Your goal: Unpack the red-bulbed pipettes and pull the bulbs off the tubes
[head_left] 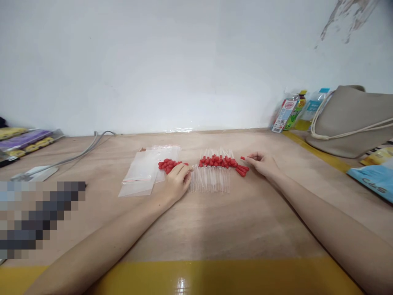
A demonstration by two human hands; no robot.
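Clear glass dropper tubes (211, 180) lie side by side on the table, some with red rubber bulbs (217, 160) lying across or fitted at their far ends; I cannot tell which. My left hand (178, 178) rests at the row's left end, fingers bent and drawn together, and whatever they pinch is too small to make out. Behind it sits a smaller heap of red bulbs (168, 164), partly on clear zip bags (138, 172). My right hand (260, 162), to the right of the row, pinches a small red rubber bulb (242, 158) between thumb and fingers. A few more bulbs (242, 170) lie just left of it.
Bottles and a carton (285, 116) stand by the wall at the right, beside a grey bag (346, 119) and a blue packet (373, 182). A cable (82, 153) and purple and yellow packs (26, 141) lie at the left. Yellow tape (190, 278) lines the front edge.
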